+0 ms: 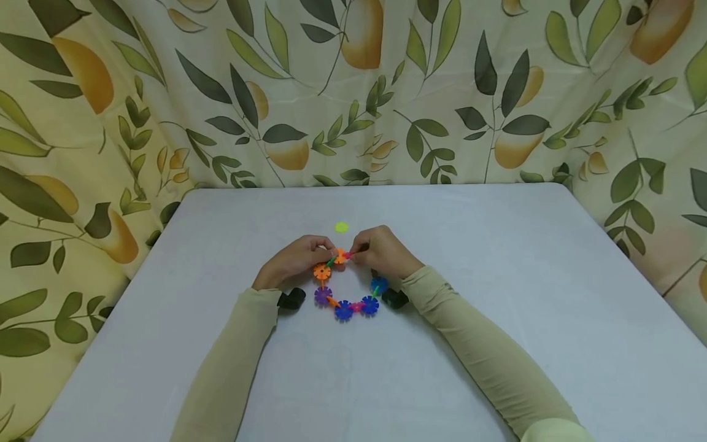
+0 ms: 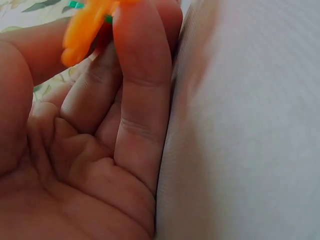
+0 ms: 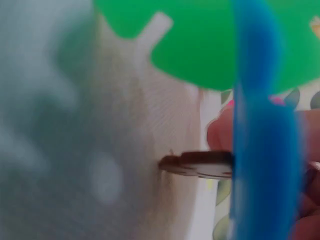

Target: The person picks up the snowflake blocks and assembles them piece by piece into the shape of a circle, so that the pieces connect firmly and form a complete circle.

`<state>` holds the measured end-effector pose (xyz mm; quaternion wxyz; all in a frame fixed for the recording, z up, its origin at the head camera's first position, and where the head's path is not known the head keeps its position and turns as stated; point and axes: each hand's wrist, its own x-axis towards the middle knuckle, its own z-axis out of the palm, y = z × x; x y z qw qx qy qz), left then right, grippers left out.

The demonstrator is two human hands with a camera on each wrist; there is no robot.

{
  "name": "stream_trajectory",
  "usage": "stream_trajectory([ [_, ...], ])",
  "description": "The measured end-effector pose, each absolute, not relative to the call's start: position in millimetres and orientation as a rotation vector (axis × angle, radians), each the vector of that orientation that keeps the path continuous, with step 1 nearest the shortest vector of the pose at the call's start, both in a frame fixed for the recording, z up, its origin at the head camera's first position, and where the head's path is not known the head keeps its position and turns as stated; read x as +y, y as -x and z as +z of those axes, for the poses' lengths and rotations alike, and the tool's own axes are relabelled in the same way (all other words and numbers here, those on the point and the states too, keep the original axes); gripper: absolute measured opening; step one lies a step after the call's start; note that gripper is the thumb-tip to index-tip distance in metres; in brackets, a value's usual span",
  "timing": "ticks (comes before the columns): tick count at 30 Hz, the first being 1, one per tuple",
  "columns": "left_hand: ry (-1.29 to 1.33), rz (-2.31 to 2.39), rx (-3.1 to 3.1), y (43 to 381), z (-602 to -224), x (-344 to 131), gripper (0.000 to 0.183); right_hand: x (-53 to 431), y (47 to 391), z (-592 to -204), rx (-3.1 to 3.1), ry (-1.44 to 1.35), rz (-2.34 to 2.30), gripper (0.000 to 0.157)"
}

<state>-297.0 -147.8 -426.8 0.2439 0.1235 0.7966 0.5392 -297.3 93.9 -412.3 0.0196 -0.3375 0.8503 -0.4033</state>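
Note:
A curved chain of slotted plastic flower discs lies on the table, with orange discs (image 1: 322, 271), a purple disc (image 1: 323, 296) and blue discs (image 1: 343, 310) joined by discs standing edge-on. At its far end my left hand (image 1: 298, 258) pinches an orange disc (image 1: 340, 255), also seen blurred between the fingers in the left wrist view. My right hand (image 1: 385, 250) pinches a pink disc (image 1: 348, 255) against that orange one. Close to the right wrist camera are a green disc (image 3: 200, 55), a blue disc (image 3: 267, 165) and a brown disc (image 3: 197, 164), part of the chain's right side.
A yellow disc (image 1: 341, 227) lies alone just beyond the hands on the white table (image 1: 469, 245). Behind the table's far edge hangs a leaf-patterned curtain (image 1: 353, 141). Black wrist cameras (image 1: 291, 299) sit below both hands, near the chain.

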Motion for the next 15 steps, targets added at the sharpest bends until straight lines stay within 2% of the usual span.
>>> stream_trajectory([
  [15, -0.412, 1.519, 2.120, 299, -428, -148, 0.022, 107, 305, -402, 2.503, 0.847, -1.282, 0.006],
])
